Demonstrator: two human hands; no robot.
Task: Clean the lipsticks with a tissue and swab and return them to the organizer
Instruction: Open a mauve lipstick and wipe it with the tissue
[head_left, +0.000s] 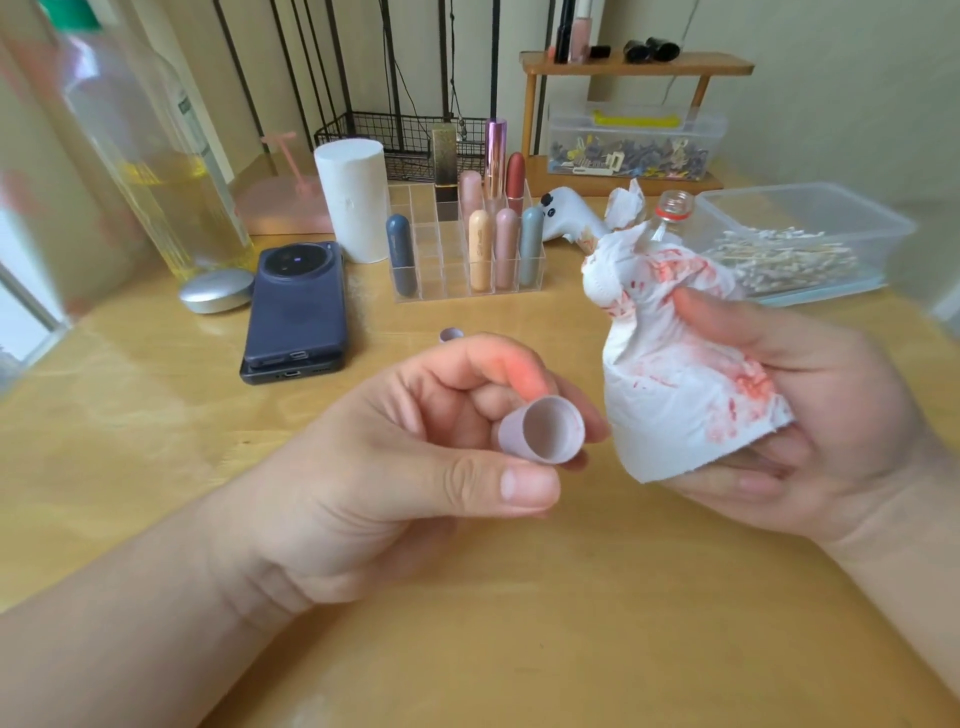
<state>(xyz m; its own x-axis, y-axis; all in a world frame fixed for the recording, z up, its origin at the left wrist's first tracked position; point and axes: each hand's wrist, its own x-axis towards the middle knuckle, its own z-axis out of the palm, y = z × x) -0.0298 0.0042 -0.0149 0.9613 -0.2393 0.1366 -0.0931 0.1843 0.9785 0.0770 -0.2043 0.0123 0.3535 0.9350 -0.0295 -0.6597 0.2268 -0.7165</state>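
Left hand (415, 441) pinches lilac cap (543, 428), mouth tilted up for inspection; right hand (779, 415) grips stained tissue (675, 374), ready to wipe.

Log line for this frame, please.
left hand: holds lilac cap, open end toward camera | right hand: grips red-stained tissue | organizer: partly filled

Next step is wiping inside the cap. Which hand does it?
Right, likely. The right hand grips the stained tissue, close beside the cap; the left hand is occupied pinching the cap.
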